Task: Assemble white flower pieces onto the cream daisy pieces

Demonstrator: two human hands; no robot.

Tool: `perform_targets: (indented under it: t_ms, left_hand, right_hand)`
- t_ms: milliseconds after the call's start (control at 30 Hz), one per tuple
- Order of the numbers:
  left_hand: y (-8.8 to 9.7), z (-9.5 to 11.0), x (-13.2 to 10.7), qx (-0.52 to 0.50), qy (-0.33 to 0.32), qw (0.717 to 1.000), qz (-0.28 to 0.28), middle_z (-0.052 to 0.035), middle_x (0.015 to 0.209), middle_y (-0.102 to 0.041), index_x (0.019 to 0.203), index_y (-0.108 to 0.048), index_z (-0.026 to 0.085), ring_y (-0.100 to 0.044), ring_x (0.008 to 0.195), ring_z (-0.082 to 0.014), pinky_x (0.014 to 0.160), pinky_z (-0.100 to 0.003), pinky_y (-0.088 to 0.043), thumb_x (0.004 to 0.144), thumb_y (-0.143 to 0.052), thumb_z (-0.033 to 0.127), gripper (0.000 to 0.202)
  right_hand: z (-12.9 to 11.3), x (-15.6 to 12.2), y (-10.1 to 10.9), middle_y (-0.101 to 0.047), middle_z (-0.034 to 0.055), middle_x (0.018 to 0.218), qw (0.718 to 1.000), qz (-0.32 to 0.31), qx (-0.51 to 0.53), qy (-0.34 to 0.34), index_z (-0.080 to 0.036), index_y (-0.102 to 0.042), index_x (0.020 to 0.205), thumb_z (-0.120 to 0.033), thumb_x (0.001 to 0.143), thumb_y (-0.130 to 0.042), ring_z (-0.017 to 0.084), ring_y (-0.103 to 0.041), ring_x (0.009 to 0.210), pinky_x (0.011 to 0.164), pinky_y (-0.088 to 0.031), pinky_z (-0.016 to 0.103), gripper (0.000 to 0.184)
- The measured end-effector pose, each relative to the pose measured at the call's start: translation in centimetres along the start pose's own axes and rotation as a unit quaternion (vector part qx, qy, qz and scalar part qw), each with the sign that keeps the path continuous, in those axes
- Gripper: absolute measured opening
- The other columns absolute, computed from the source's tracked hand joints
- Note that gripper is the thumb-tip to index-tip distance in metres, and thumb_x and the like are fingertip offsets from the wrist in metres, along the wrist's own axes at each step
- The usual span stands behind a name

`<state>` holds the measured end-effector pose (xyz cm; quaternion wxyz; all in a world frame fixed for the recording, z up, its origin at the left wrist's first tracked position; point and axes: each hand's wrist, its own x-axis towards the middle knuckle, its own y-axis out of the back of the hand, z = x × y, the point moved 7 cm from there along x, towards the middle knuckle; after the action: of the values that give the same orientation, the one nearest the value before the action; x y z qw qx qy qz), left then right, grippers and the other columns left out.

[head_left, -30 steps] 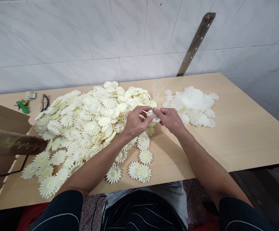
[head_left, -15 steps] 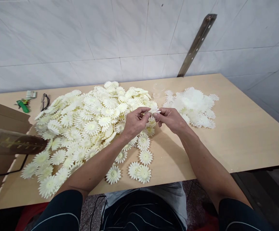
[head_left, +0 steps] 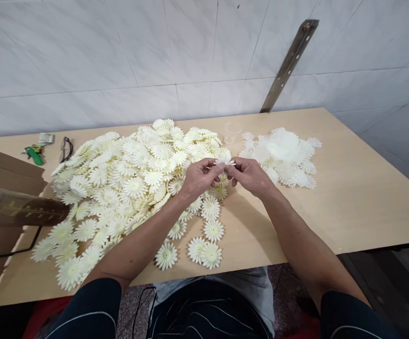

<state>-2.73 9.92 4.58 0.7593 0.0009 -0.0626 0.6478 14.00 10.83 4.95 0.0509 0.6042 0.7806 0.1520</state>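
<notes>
Between my two hands, above the right edge of a big flower heap, is a white artificial flower (head_left: 224,161). My left hand (head_left: 201,177) pinches its left side between thumb and fingers. On the opposite side, my right hand (head_left: 247,174) pinches the petals in the same way. The fingertips hide part of the flower. Pale yellow artificial flowers (head_left: 133,186) are heaped under and left of my left hand. To the right of my right hand lies a smaller pile of whiter flower pieces (head_left: 284,153).
A clear plastic cup (head_left: 232,133) stands behind my hands. At left are a dark bottle (head_left: 24,207), a cardboard box (head_left: 10,165), eyeglasses (head_left: 66,149) and a green-handled tool (head_left: 34,155). A metal bracket (head_left: 289,66) rises against the tiled wall. Loose flowers (head_left: 211,255) lie near the table's front edge.
The flower in my fingers has tilted so that more of its petals show. Both hands have shifted only slightly, with the thumbs closer together.
</notes>
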Motion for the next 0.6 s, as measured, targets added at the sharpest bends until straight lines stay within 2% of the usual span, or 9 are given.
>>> perform_targets:
  t_ms: [67, 167, 333, 467, 600]
  left_hand:
    - [0.1, -0.1, 0.0, 0.016, -0.002, 1.000, 0.008, -0.0007, 0.063, -0.071, 0.088, -0.079, 0.019, -0.068, 0.055, -0.0133, 0.048, -0.022, -0.054, 0.074, -0.096, 0.068, 0.054]
    - [0.5, -0.3, -0.1, 0.041, -0.002, 0.999, 0.032, -0.0005, 0.060, -0.070, 0.082, -0.078, 0.019, -0.065, 0.051, -0.0124, 0.049, -0.023, -0.054, 0.081, -0.090, 0.062, 0.045]
    - [1.6, -0.2, -0.1, 0.077, -0.018, 0.992, 0.099, 0.0024, 0.057, -0.066, 0.080, -0.075, 0.020, -0.062, 0.048, -0.0114, 0.048, -0.022, -0.050, 0.090, -0.082, 0.053, 0.034]
    - [2.4, -0.1, 0.0, 0.077, -0.033, 0.986, 0.143, 0.0035, 0.057, -0.064, 0.076, -0.069, 0.021, -0.062, 0.049, -0.0110, 0.047, -0.021, -0.048, 0.093, -0.079, 0.052, 0.036]
    - [2.5, 0.0, 0.1, 0.066, -0.034, 0.985, 0.154, 0.0026, 0.066, -0.068, 0.080, -0.069, 0.021, -0.063, 0.050, -0.0101, 0.048, -0.022, -0.049, 0.094, -0.078, 0.053, 0.036]
  right_hand:
    - [-0.1, 0.0, 0.0, -0.061, -0.0012, 0.066, 1.000, 0.000, -0.020, -0.001, -0.022, -0.065, 0.074, -0.076, 0.087, -0.082, 0.014, -0.061, 0.056, 0.053, -0.055, 0.028, 0.058]
    - [-0.1, -0.1, 0.0, -0.061, -0.0017, 0.066, 0.999, 0.004, -0.039, -0.009, -0.023, -0.065, 0.075, -0.071, 0.089, -0.081, 0.014, -0.062, 0.055, 0.053, -0.053, 0.028, 0.053]
    - [0.4, -0.1, 0.5, -0.066, -0.0004, 0.068, 0.997, 0.018, -0.066, -0.039, -0.022, -0.063, 0.075, -0.065, 0.089, -0.081, 0.016, -0.066, 0.055, 0.054, -0.050, 0.029, 0.049]
    - [0.5, 0.1, 0.7, -0.064, -0.0001, 0.066, 0.999, 0.017, -0.013, -0.042, -0.022, -0.065, 0.072, -0.074, 0.081, -0.087, 0.014, -0.062, 0.053, 0.054, -0.051, 0.030, 0.058]
    - [0.3, 0.2, 0.6, -0.065, 0.0012, 0.067, 0.996, 0.021, 0.076, -0.035, -0.020, -0.071, 0.068, -0.085, 0.071, -0.091, 0.013, -0.058, 0.056, 0.054, -0.053, 0.029, 0.068]
